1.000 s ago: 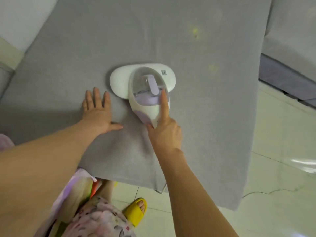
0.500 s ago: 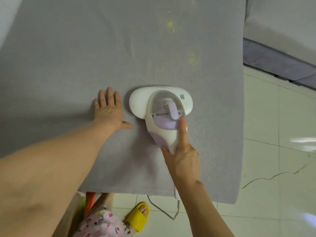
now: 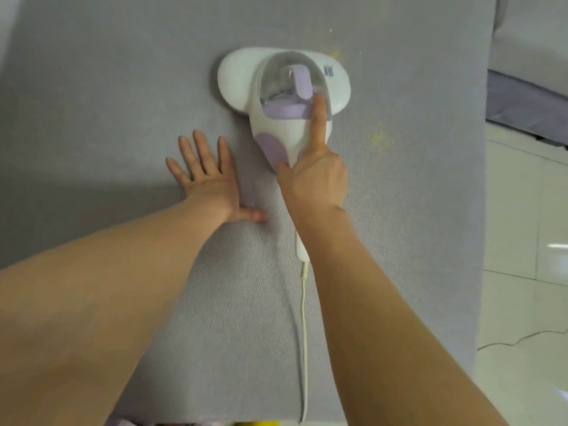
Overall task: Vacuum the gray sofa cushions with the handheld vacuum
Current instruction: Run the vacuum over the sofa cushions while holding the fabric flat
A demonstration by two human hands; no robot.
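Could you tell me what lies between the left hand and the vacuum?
Only bare fabric of the gray cushion, seen in the head view, separates the left hand from the vacuum.

Gray cushion (image 3: 92,87) carries handheld vacuum (image 3: 239,78), cord (image 3: 304,333) trailing, left hand (image 3: 209,179) flat beside (yellowish specks (image 3: 379,139) near).

The head view looks steeply down, close over the gray cushion (image 3: 123,87) and forearms.

Handheld vacuum (image 3: 284,84) on the sofa cushion (image 3: 123,87) toward its far side, right hand (image 3: 313,176) gripping the vacuum's near end, left hand (image 3: 209,179) flat on the cushion just left of it, cord (image 3: 305,333) trailing to the near edge, floor (image 3: 522,272) at right.
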